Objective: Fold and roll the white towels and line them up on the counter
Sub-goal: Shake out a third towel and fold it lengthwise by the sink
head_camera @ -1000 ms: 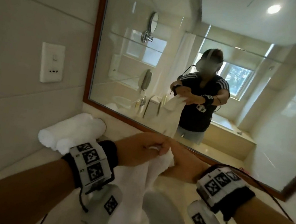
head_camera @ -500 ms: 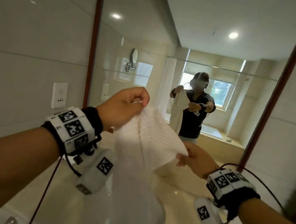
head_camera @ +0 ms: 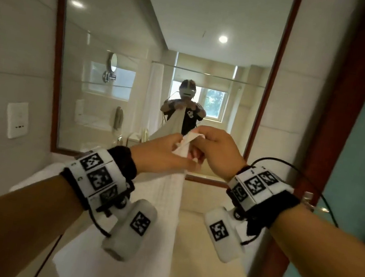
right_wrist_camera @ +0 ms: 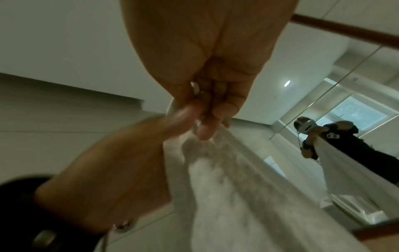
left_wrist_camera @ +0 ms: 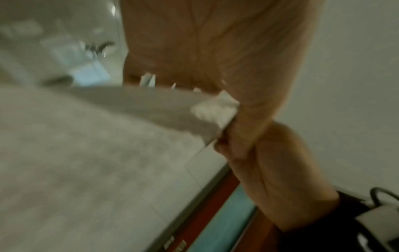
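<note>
Holding a white towel (head_camera: 162, 218) up in front of the chest, the person has both hands close together at its top edge. The left hand (head_camera: 162, 156) pinches the cloth just below the upper corner, and the right hand (head_camera: 218, 154) grips the same bunched corner from the other side, its fingers (right_wrist_camera: 218, 109) curled round the fabric; the two hands touch. From this grip the towel hangs straight down over the pale counter (head_camera: 207, 249), its lower part spreading wider toward the bottom of the head view. Whether the hem reaches the counter cannot be told. Both wrist views are blurred. Ahead, a wood-framed mirror (head_camera: 144, 37) reflects the person with the towel raised. A white wall switch (head_camera: 17, 119) sits on the tiled wall to the left.
</note>
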